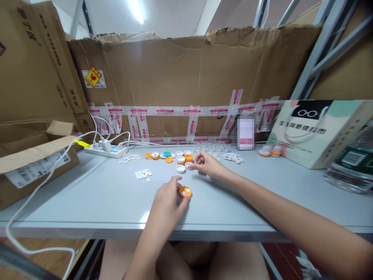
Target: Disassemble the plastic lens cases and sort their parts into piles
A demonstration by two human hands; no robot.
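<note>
My left hand [169, 198] grips an orange round cap [190, 194] between thumb and fingers, low over the front half of the grey table; small white pieces lie inside it. Farther back, my right hand [208, 165] has curled fingers, with the thumb tip at a white round cap [189, 166]. Another white cap [180, 169] lies just left of that one. Behind them are stacked white and orange caps [189, 158], and a row with a green cap [167, 154] runs leftward. Small white discs [143, 174] lie in a loose pile at left.
Clear plastic pieces [214, 146] and a white heap [233, 158] lie behind my right hand. A phone [246, 133] leans against the cardboard. A power strip [106, 149] with cables and an open box [37, 163] are left; a paper bag [309, 136] and bottle [351, 163] stand right.
</note>
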